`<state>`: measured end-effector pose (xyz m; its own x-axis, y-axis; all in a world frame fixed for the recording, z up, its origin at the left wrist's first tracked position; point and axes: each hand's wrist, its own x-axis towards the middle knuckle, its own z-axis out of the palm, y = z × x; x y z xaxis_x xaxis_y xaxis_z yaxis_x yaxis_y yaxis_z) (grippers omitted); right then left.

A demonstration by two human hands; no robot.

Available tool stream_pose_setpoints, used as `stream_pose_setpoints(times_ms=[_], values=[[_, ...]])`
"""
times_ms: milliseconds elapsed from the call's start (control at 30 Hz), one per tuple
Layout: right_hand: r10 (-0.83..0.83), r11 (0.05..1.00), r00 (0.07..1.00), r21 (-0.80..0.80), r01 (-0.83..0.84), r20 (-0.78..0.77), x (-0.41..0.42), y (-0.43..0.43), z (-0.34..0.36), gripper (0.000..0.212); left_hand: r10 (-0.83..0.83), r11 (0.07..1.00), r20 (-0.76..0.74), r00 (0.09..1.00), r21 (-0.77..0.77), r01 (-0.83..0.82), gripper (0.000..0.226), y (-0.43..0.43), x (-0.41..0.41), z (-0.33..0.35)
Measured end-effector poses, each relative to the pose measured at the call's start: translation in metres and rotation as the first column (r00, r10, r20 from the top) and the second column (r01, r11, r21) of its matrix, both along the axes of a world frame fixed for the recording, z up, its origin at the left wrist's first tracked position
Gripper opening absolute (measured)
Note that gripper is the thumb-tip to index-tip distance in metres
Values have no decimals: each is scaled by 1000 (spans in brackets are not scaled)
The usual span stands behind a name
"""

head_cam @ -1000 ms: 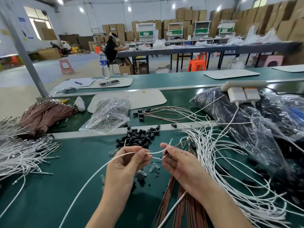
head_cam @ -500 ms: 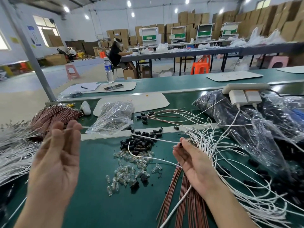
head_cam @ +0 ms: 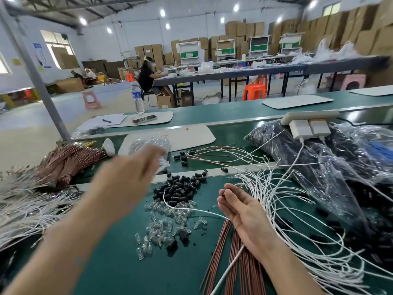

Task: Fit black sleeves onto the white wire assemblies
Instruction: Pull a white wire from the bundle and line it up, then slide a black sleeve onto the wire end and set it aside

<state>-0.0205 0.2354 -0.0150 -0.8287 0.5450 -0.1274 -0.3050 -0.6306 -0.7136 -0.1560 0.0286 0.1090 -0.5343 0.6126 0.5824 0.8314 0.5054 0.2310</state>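
Left hand blurred, fingers apart, near black sleeves; right hand grips white wire; clear bulbs beside.

Left hand: bare, heavily smeared by motion blur, its fingers only soft-edged shapes
Left forearm: bare from the wrist down to the lower left edge, also blurred, wide where it nears the camera
Right hand: bare, in sharp focus, creases plain across palm and finger joints
Right forearm: bare from the wrist to the bottom edge, slim, outline crisp
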Motion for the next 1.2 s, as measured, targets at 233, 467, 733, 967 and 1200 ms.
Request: stream_pose_setpoints(times_ms=[233, 467, 733, 967, 1200], values=[[-19, 995, 999, 95, 15, 40, -4, -3, -3, 28, 11, 979, 205, 979, -201, 31, 20, 14, 28, -123], [24, 988, 998, 153, -32, 53, -9, -7, -5, 24, -120, 993, 145, 982, 21, 118, 16, 30, 45, -130], [129, 976, 989, 169, -139, 68, -10, -16, -4, 20, -170, 978, 32, 985, 129, 165, 25, 28, 45, -136], [176, 969, 982, 164, -185, 72, -10, -18, -6, 19, -214, 942, 145, 966, 293, 165, 27, 30, 51, -137], [246, 953, 965, 161, -258, 92, -9, -25, -4, 17, -230, 929, 151, 962, 327, 171, 29, 31, 53, -141]])
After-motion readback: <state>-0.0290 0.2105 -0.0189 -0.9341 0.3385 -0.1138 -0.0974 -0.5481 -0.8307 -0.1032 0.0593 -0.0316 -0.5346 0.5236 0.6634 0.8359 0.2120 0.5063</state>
